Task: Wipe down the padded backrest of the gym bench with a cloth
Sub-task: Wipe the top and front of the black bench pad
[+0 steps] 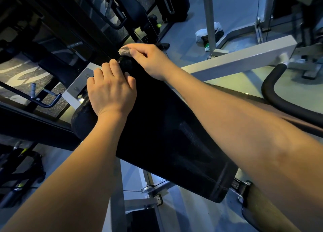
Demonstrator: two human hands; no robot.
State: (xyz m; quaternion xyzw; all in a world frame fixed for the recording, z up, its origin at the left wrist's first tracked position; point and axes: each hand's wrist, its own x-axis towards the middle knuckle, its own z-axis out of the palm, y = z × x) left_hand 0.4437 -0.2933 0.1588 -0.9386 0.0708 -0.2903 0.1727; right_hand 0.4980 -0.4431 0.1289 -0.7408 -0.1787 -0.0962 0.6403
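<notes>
- Cloth [124, 50], gripped by the curled fingers of the right hand [148, 60], meets the padded backrest [166, 126] at its 11 o'clock end.
- Left hand [110, 90], fingers flat, presses beside it, likely for bracing.

a gym — black padded bench [166, 126], grey steel machine frames [236, 58], curved foam-covered handle [276, 91], speckled rubber flooring [21, 74].
</notes>
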